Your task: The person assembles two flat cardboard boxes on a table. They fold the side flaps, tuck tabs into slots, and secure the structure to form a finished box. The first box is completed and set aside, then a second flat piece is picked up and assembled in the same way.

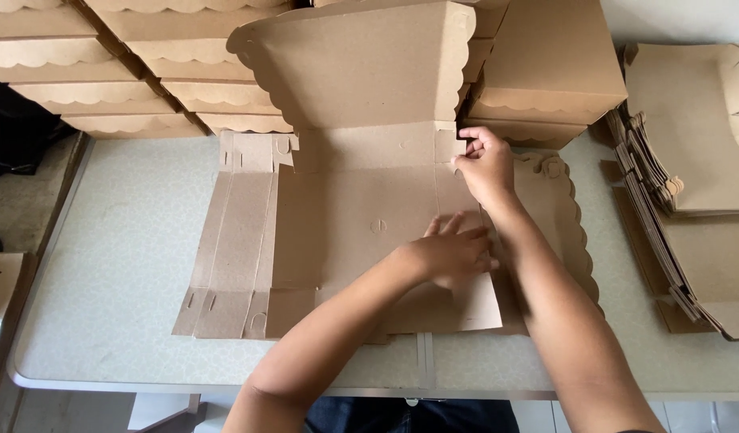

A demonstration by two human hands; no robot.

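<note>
Flat kraft box blank (345, 232) lies mid-table, unfolded, far scalloped lid panel (361, 64) tipped up twd the stacks behind. L side flaps (233, 240) flat on the table; R side panel w/ scalloped edge (566, 224) lies under the R arm.

R hand (486, 164) at far R corner of the blank, fingertips pinched shut on small corner tab (444, 146). L hand (450, 256) open, palm down, fingers spread, pressing base panel nr the R fold line.

Step, as judged: early assembly, R-side corner being creased/tucked; L side not yet begun. Next move likely calls for holding the base down while the tab bends along its score, w/o tearing the slot.

Around: folded boxes stacked (129, 88) along far edge; another stack (546, 72) just behind R hand. Pile of flat blanks (690, 200) at R, apart from the work. Pale table (113, 265).
</note>
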